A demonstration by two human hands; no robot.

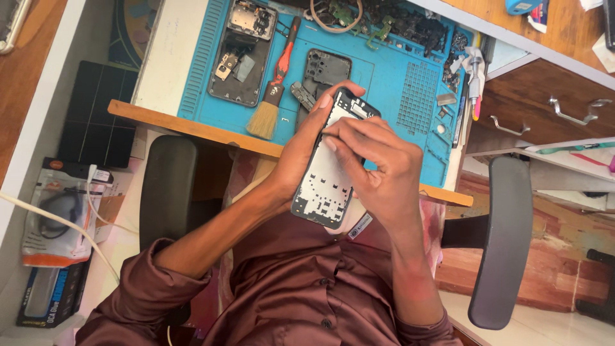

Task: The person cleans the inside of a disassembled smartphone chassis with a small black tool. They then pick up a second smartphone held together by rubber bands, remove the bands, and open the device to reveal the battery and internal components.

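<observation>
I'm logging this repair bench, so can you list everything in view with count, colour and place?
phone frame: 1, grey and white, held in both hands
opened phone: 1, dark, on mat at left
back cover: 1, dark grey, mid mat
brush: 1, red handle, tan bristles, on mat
work mat: 1, blue, on desk
chair armrests: 2, black, both sides
left hand: grips frame
right hand: fingers on frame
</observation>
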